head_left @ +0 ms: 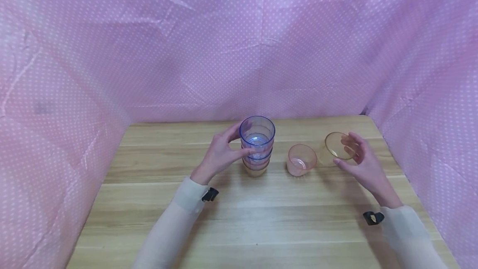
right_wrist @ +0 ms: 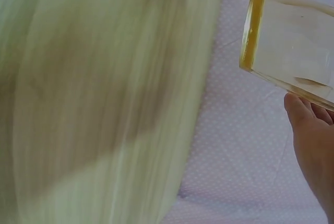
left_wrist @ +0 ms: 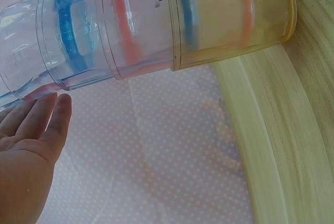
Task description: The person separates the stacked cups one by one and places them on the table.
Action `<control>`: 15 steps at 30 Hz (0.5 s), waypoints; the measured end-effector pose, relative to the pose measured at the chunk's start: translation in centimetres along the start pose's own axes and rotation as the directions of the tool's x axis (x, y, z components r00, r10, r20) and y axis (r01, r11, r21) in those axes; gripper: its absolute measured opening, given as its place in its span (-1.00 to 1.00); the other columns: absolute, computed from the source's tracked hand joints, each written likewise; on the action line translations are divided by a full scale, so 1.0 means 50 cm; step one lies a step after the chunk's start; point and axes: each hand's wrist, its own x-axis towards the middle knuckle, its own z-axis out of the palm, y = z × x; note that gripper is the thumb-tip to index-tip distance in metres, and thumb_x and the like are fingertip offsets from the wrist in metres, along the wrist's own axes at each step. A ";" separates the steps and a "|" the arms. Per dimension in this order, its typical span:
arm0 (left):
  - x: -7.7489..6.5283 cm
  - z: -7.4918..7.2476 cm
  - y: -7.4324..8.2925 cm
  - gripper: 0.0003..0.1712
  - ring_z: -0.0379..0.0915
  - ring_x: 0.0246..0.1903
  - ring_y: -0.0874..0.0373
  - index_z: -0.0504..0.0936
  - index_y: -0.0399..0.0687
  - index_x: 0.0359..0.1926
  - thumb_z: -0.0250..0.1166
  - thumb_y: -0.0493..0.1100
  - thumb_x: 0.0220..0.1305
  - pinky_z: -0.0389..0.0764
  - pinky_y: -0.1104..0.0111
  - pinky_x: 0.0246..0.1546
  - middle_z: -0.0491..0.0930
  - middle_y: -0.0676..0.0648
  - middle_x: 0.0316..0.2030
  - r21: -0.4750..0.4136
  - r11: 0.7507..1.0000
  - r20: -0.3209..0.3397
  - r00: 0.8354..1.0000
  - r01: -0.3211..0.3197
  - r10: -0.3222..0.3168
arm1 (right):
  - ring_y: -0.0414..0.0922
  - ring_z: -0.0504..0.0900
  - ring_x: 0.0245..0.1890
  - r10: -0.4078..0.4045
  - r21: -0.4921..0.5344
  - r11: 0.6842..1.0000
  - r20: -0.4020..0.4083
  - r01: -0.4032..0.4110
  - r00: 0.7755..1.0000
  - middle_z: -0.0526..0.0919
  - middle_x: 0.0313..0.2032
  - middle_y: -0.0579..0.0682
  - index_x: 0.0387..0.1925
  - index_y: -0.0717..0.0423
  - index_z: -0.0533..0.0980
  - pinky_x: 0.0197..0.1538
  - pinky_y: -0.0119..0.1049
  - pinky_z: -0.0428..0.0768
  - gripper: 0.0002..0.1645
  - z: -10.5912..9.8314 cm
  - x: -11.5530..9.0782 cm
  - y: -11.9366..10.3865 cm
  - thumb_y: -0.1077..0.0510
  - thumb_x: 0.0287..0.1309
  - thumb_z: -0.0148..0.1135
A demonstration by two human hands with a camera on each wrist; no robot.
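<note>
A tall stack of clear tinted plastic cups [left_wrist: 141,31] stands on the table, with a blue cup [head_left: 257,136] on top, pink and blue bands below and a yellow cup at the bottom. My left hand [head_left: 220,152] grips the stack near its top, thumb in front and fingers behind. To the right of the stack stands a single pink cup [head_left: 301,163], touched by neither hand. Farther right, my right hand [head_left: 367,173] holds another yellow cup [right_wrist: 292,41] by its side, between thumb and fingers. That cup looks raised off the table.
The wooden table [head_left: 261,223] reaches back to a pink dotted cloth [head_left: 224,53], which hangs behind it and along both sides. Each wrist carries a small black mount, the left one [head_left: 210,194] and the right one [head_left: 373,218].
</note>
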 end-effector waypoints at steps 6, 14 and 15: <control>-0.002 -0.007 0.003 -0.05 0.62 0.18 -0.05 0.42 -0.10 0.48 0.64 -0.17 0.08 0.59 0.07 0.30 0.61 -0.11 0.27 0.017 1.000 0.007 1.000 0.014 -0.014 | -0.19 0.41 0.33 0.049 -0.074 0.996 0.060 -0.045 0.997 0.35 0.39 0.30 0.57 0.29 0.03 0.27 -0.71 0.39 0.11 0.004 0.004 0.011 0.34 0.15 0.50; -0.001 -0.005 0.002 -0.03 0.62 0.17 -0.05 0.40 -0.12 0.49 0.64 -0.18 0.09 0.59 0.10 0.29 0.61 -0.10 0.27 0.007 1.000 0.006 1.000 0.006 -0.006 | 0.45 0.27 0.39 0.134 -0.119 0.986 0.142 -0.118 0.981 0.24 0.46 0.42 0.59 0.28 -0.03 0.21 -0.77 0.35 0.16 0.001 0.000 0.017 0.19 0.19 0.52; 0.000 -0.004 0.001 -0.03 0.63 0.17 -0.03 0.39 -0.11 0.50 0.63 -0.18 0.09 0.59 0.11 0.29 0.61 -0.09 0.27 0.006 1.000 0.006 1.000 0.007 -0.008 | 0.46 0.26 0.39 0.138 -0.120 0.985 0.150 -0.121 0.979 0.24 0.46 0.42 0.59 0.29 -0.04 0.20 -0.78 0.35 0.17 -0.001 -0.001 0.018 0.19 0.20 0.52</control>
